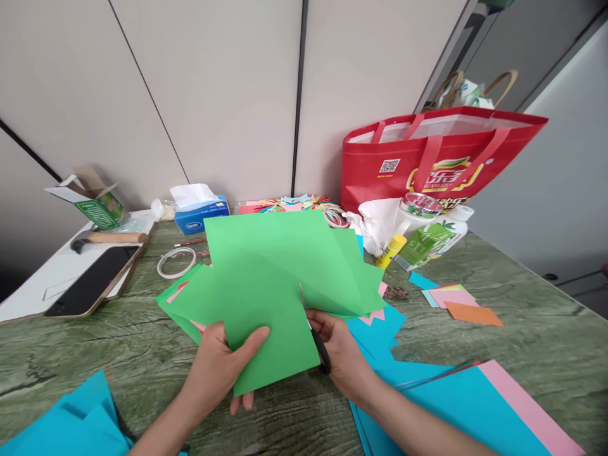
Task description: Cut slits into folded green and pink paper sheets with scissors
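Observation:
A large sheet of green paper [270, 278] is held up above the table, tilted toward me. My left hand [228, 361] grips its lower left edge, thumb on the front and fingers behind. In my right hand [339, 351] is a pair of scissors [320, 348] with black handles. A blade shows at a cut running into the sheet from its right side; the rest of the blades is hidden. Behind the held sheet lie more green papers [365, 288], with pink and red edges peeking out. Blue paper [380, 335] lies just right of my right hand.
Blue sheets [71, 418] lie front left, blue and pink sheets [513, 405] front right. A tape roll [176, 262], phone [92, 278], hammer-like tool [111, 238] and tissue box [202, 215] stand or lie left. At right are a glue stick [391, 251], paper strips [472, 313] and a red bag [380, 180].

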The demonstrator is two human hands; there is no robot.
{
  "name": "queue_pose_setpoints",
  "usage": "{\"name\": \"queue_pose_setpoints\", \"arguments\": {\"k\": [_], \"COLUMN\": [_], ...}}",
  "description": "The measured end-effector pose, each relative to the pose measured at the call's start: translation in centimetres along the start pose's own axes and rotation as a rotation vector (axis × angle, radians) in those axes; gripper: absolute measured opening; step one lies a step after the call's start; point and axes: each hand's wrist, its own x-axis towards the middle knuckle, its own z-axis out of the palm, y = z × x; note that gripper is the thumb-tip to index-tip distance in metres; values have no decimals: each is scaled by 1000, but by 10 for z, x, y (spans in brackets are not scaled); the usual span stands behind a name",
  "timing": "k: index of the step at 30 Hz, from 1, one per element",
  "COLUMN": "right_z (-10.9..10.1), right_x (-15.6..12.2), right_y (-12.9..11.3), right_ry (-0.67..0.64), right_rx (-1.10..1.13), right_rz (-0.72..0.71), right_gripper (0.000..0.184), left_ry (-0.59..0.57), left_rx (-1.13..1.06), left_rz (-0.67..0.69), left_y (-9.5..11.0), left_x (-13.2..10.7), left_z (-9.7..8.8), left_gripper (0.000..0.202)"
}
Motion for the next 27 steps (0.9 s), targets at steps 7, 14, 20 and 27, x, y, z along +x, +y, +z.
{"name": "queue_pose_setpoints", "arguments": {"k": [7,14,20,27], "right_z": [1,0,0,0], "right_x": [-3,-5,-4,-5], "right_y": [0,-2,-1,-3], "right_ry": [-4,-49,-56,-58], "right_rx": [27,2,-12,7], "right_rz": [-41,-76,-80,-75], "right_gripper": [45,39,36,35], "left_ry": [-20,-90,-56,-51], "left_rx": [-47,-118,-135,-138], "left_rz": [-17,-131,-137,-124], "left_y": [3,-3,-3,-1], "left_x": [-2,4,6,5], "left_z": [1,-3,-1,-1], "left_gripper": [28,35,36,37]}}
